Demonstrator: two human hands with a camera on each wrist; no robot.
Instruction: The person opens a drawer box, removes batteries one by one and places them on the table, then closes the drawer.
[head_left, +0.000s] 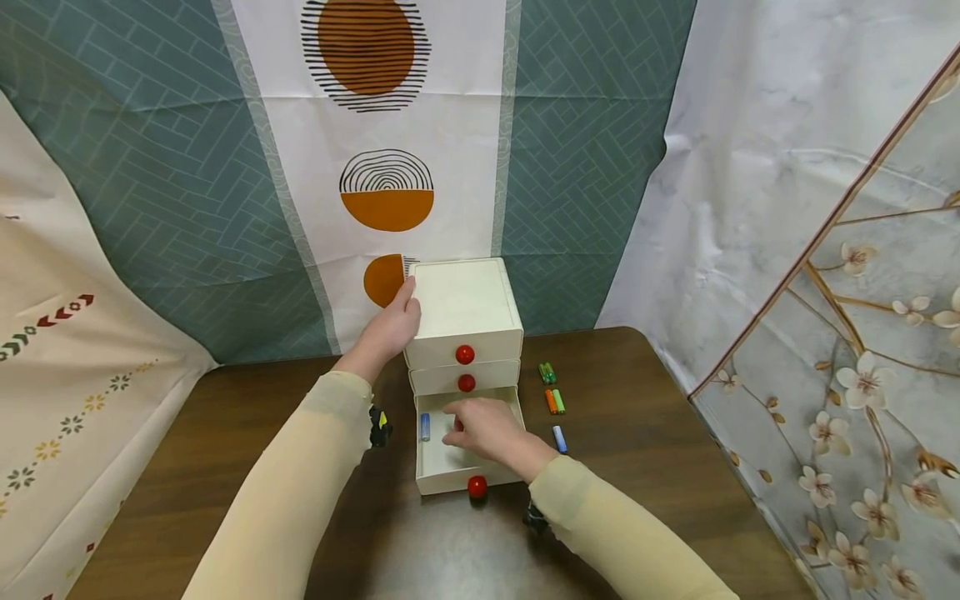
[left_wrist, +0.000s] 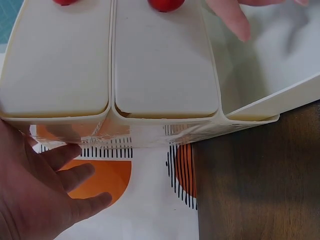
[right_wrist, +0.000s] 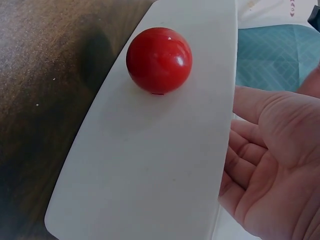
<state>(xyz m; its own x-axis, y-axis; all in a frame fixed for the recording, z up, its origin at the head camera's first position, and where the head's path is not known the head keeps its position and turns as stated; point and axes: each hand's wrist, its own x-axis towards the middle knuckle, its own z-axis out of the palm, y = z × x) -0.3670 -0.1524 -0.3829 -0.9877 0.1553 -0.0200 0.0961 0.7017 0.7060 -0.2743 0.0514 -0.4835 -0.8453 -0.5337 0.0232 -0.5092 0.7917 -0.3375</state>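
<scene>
A white drawer cabinet [head_left: 467, 298] with round red knobs stands against the back cloth, its lowest drawer [head_left: 442, 482] pulled out. My left hand [head_left: 392, 325] rests at the cabinet's left upper side; the left wrist view shows its fingers [left_wrist: 82, 177] spread beside the wall. Over the open drawer is my right hand [head_left: 491, 429], fingers loosely bent and no held thing visible. Its fingertips are hidden behind the drawer front [right_wrist: 145, 150] in the right wrist view. A blue battery [head_left: 425, 427] lies inside the drawer's left part, left of the right hand.
On the brown table [head_left: 622, 483], right of the cabinet, lie green batteries [head_left: 547, 373], an orange battery [head_left: 551, 402], a light green battery [head_left: 558, 401] and another blue battery [head_left: 559, 439]. The middle drawer [head_left: 435, 381] is closed. Patterned cloth hangs behind and at both sides.
</scene>
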